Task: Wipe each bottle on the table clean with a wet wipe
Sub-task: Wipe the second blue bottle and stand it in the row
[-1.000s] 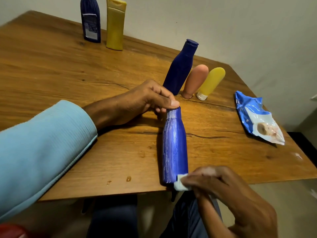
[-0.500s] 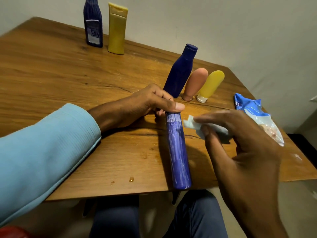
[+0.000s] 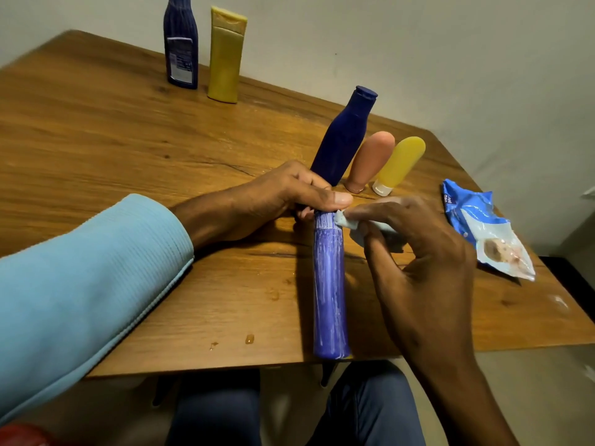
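Observation:
A purple-blue bottle [image 3: 330, 294] lies lengthwise on the wooden table [image 3: 128, 149], its base at the near edge. My left hand [image 3: 277, 196] grips its cap end, thumb across the top. My right hand [image 3: 415, 252] pinches a white wet wipe [image 3: 349, 224] against the bottle's neck, just below my left thumb. Streaks of moisture cover the bottle's body. Behind my left hand stands a dark blue bottle [image 3: 346, 136], with a pink bottle [image 3: 373, 160] and a yellow bottle [image 3: 401, 164] upside down on their caps beside it.
At the far edge by the wall stand a navy labelled bottle [image 3: 181, 43] and a mustard-yellow tube [image 3: 226, 56]. A blue and white wipes packet [image 3: 486, 230] lies at the right. Small drops [image 3: 249, 338] sit near the front edge. My knees show below the table.
My right hand carried the wipe from the bottle's base at the table edge up to its neck, where it now presses against the bottle. My left hand has kept its grip on the cap.

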The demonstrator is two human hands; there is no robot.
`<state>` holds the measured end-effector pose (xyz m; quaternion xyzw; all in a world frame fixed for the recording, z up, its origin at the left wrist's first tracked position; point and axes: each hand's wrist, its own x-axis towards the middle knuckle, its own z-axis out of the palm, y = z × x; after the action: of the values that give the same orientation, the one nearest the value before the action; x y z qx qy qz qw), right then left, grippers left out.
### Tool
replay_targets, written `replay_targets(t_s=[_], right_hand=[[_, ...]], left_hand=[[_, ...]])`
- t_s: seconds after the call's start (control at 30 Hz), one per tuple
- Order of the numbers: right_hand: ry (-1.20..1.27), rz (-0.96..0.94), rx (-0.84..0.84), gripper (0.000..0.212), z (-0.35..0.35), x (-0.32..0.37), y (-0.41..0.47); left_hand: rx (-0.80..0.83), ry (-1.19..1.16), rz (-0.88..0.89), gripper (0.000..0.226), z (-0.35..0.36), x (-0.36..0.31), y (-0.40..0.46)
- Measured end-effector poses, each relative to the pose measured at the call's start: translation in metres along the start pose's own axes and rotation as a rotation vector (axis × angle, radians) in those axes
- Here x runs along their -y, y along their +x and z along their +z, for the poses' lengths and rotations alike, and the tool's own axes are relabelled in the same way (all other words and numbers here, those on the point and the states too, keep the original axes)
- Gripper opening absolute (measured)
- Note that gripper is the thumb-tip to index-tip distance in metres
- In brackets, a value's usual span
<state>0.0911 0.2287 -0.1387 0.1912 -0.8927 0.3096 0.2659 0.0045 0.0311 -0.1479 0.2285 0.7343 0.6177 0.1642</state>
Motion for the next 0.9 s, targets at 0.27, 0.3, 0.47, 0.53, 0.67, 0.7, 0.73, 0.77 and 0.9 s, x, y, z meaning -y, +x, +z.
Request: replay_targets(t_s=[0.27,0.3,0.47,0.53,0.67,0.7,0.73,0.77,0.9], right_hand=[[0.113,0.020,0.073,0.033,-0.010,0.007,-0.018],[0.133,0.029,0.085,0.034,-0.012,0.009,-0.024],[0.184,0.014,0.084,0.021,-0.020,0.023,-0.063],[0.196,0.032,0.070,0.021,-0.022,0.028,-0.071],[0.221,0.066,0.050,0.020,-0.020,0.025,-0.063],[0.211,0.078,0.044,0.023,-0.019,0.022,-0.056],[0.201,0.094,0.034,0.028,-0.018,0.019,-0.048],[0.186,0.105,0.020,0.031,-0.015,0.016,-0.039],[0.092,0.067,-0.064,0.029,0.000,0.006,-0.008]], left_hand=[[0.007,0.007,-0.015,0.036,0.000,-0.001,0.000],[0.008,0.011,-0.016,0.035,0.000,-0.002,-0.001],[0.012,-0.003,-0.001,0.033,-0.001,0.000,-0.001],[0.018,0.005,0.004,0.033,-0.001,-0.001,-0.001],[0.034,0.015,0.006,0.036,-0.001,0.000,-0.001],[0.036,0.022,0.005,0.036,-0.001,0.000,-0.001],[0.038,0.030,0.003,0.035,-0.001,0.000,-0.001],[0.040,0.036,-0.001,0.035,-0.001,-0.001,-0.001],[0.042,0.020,0.002,0.036,-0.002,-0.001,-0.001]])
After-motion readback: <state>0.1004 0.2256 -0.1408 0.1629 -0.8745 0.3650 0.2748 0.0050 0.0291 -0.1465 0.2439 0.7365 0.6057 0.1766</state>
